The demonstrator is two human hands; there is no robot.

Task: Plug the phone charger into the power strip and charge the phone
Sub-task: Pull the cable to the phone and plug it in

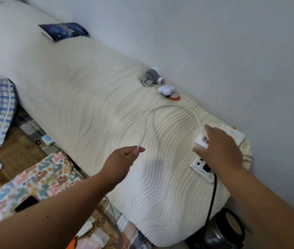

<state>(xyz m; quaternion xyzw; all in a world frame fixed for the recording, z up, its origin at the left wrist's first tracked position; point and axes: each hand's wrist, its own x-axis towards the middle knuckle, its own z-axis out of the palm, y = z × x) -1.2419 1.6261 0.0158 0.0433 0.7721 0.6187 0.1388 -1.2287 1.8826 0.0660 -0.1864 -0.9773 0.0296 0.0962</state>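
no text, brand or number can be read anywhere in this view; the dark blue book (64, 31) lying on the long white cushion (81, 97) has some pale marks on its cover, near the right edge, that look like a title, but they are too blurred to read. the white power strip (202, 168) and the white charger (201, 141) show no legible label, and the dark phone (26, 203) on the patterned cloth has a black screen with nothing written on it.
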